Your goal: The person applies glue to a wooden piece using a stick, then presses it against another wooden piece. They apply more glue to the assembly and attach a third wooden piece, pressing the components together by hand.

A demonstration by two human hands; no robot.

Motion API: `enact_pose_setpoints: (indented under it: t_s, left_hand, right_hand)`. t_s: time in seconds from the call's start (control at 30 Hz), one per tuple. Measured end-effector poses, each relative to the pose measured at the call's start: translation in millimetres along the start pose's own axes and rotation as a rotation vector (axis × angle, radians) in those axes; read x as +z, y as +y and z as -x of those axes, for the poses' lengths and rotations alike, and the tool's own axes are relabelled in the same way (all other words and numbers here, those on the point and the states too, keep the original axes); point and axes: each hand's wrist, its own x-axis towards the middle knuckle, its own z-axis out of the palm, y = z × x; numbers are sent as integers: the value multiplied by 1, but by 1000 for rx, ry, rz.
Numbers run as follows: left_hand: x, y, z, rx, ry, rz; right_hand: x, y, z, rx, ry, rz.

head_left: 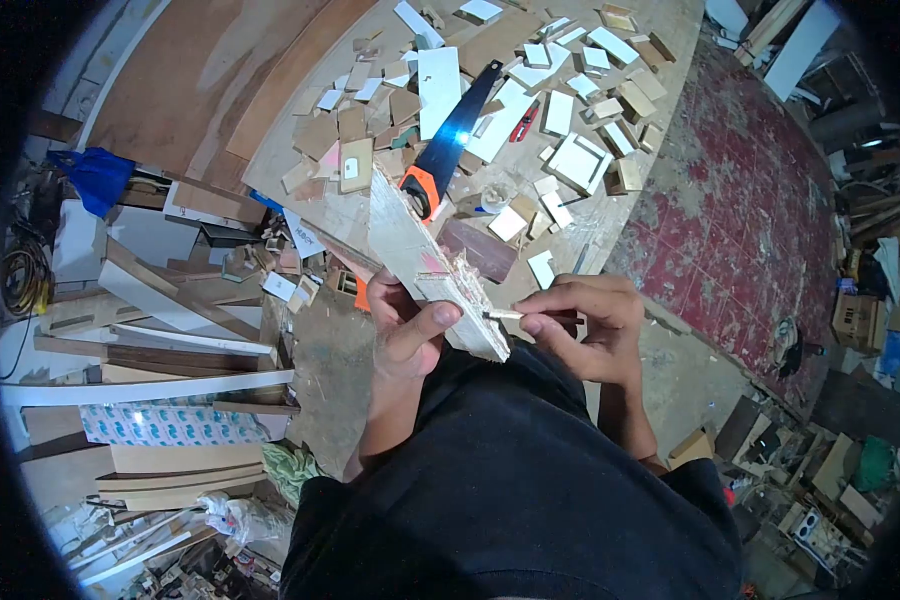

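Observation:
My left hand (412, 325) grips a pale wooden board (405, 240) near its lower end, thumb on the face. The board is tilted, and its right edge is rough and splintered. At that edge my right hand (592, 325) pinches a thin, light-coloured stick (503, 314), whose tip touches or nearly touches the splintered wood. Part of the stick is hidden by my fingers. Just beyond the board, a handsaw (455, 135) with a dark blade and orange handle lies on the worktable.
Many small wood offcuts (580, 160) are strewn over the worktable (595, 235). A red utility knife (524, 121) and a clear cup (494, 198) lie among them. Stacked boards and strips (185, 385) fill the left side. Red flooring (720, 220) stretches to the right, with clutter beyond.

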Motion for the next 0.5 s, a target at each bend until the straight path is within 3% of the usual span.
enact_pose_setpoints:
  t_s: [0.17,0.27,0.37,0.43,0.5]
  left_hand:
    - [4,1,5,5,32,-24]
    - [-3,4,7,11,46,-78]
    - [-10,9,4,10,99,-115]
    - [-18,14,-1,22,40,-154]
    - [-24,22,-4,28,59,-149]
  right_hand:
    - [3,0,1,42,-4,-5]
    - [2,3,0,-94,-38,34]
    - [11,-1,-3,-64,-45,45]
    - [26,-4,-8,147,43,-37]
    - [40,-7,-18,131,39,16]
